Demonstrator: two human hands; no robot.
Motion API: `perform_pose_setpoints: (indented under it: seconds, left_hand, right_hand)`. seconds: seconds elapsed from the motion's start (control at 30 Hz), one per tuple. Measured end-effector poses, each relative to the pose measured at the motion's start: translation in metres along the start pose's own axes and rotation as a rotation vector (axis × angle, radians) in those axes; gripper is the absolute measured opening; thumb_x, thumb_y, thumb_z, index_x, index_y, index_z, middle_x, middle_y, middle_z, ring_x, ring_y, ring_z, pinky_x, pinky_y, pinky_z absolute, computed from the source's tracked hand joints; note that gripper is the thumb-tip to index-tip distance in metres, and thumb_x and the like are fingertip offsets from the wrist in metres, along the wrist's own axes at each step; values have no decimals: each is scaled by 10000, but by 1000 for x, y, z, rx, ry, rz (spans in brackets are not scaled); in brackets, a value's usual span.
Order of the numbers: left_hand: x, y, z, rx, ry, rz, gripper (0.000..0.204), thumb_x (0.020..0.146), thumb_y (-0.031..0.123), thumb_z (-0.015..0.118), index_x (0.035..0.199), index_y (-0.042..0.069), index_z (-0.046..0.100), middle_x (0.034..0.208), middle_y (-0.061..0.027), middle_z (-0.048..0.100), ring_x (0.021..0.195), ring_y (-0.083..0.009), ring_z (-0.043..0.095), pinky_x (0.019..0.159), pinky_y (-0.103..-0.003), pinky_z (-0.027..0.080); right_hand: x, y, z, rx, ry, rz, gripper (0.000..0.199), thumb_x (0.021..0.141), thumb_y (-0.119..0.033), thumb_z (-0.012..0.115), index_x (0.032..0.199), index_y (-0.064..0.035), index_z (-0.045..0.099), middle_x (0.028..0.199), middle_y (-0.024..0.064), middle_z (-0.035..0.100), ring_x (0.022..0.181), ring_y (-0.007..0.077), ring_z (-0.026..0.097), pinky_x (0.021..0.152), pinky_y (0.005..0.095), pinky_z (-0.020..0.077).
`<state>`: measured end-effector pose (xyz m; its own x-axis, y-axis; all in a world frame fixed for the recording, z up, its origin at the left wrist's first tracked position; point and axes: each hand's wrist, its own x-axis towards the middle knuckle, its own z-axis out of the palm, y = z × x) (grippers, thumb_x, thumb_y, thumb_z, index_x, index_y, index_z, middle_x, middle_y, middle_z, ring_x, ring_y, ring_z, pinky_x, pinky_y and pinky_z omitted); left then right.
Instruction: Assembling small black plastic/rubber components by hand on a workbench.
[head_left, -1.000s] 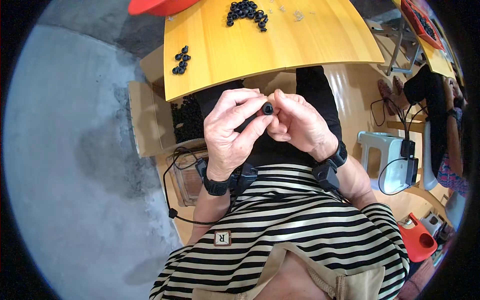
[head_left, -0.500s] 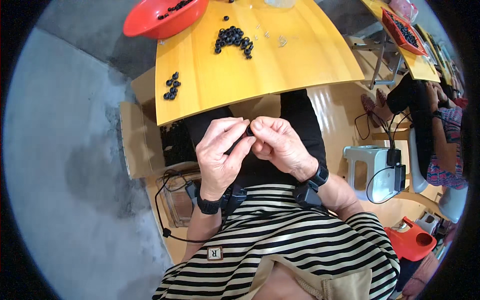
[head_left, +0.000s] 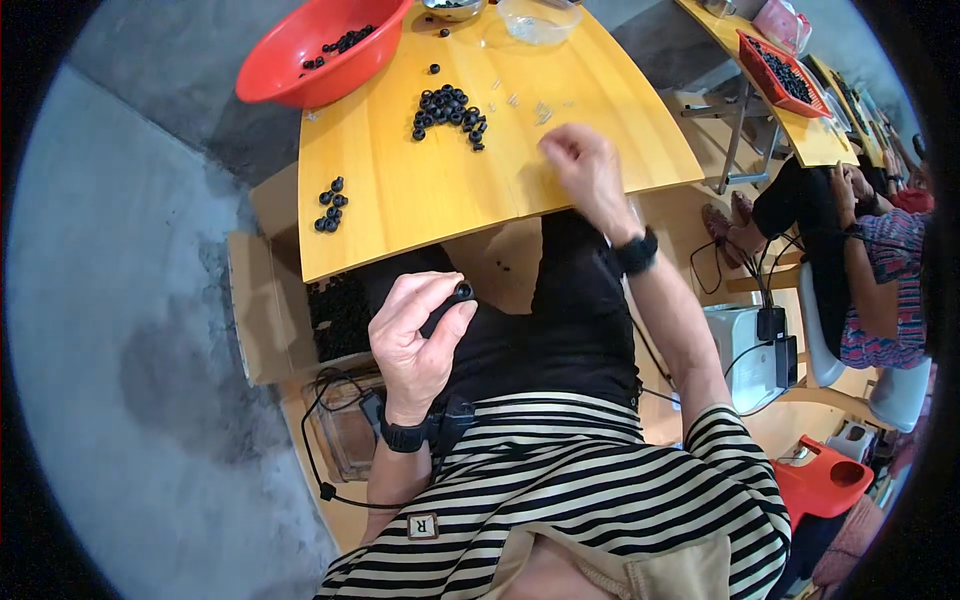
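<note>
My left hand [head_left: 417, 330] stays low over my lap, its fingers closed on a small black ring-shaped part [head_left: 460, 292]. My right hand [head_left: 583, 165] is stretched out over the yellow wooden table [head_left: 400, 190], fingers loosely curled near some tiny clear bits [head_left: 540, 108]; I cannot see anything held in it. A pile of black rings [head_left: 450, 110] lies left of that hand, and a smaller cluster [head_left: 330, 205] sits near the table's left edge.
A red bowl [head_left: 320, 50] with black parts stands at the table's far left corner, a clear bowl [head_left: 538, 18] at the back. A cardboard box [head_left: 265, 310] sits on the floor at left. Another person [head_left: 860, 250] sits to the right by a red tray [head_left: 785, 70].
My hands were together over my lap on the black part. Now the right hand has left it and reached forward onto the table; the left hand keeps the part.
</note>
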<state>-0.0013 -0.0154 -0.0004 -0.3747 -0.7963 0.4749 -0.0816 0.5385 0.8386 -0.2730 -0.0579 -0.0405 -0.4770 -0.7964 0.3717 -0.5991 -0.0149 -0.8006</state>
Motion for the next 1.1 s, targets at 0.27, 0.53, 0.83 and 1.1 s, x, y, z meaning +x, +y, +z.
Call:
perform_pose_setpoints:
  seconds: [0.27, 0.53, 0.83, 1.1]
  left_hand:
    - [1, 2, 2, 19, -29, -13, 241, 732, -32, 738, 970, -35, 699, 923, -115, 671, 835, -184, 616, 765, -271, 475]
    - [4, 3, 5, 52, -39, 55, 245, 726, -40, 748, 965, -29, 695, 867, -117, 661, 758, -190, 629, 690, -272, 499]
    - [1, 3, 2, 10, -23, 24, 264, 722, -60, 738, 983, -39, 698, 898, -106, 667, 794, -172, 619, 734, -252, 480]
    - [4, 12, 1, 178, -54, 165, 301, 683, -50, 764, 975, -16, 698, 891, -118, 671, 801, -214, 644, 723, -289, 510]
  right_hand:
    - [67, 73, -7, -376, 126, -130, 233, 848, -181, 625, 1025, -55, 709, 921, 177, 623, 914, 329, 616, 828, 409, 489]
    - [69, 72, -1, -413, 94, -121, 213, 860, -202, 613, 951, -39, 717, 911, 168, 628, 874, 322, 623, 802, 407, 499]
    - [-38, -46, -37, 628, -273, 214, 143, 860, -77, 672, 951, 32, 657, 751, 49, 656, 638, 103, 615, 613, 231, 504]
    - [-109, -100, -31, 872, -379, 230, 67, 856, -92, 721, 875, -33, 697, 726, -5, 651, 586, 37, 550, 521, 184, 460]
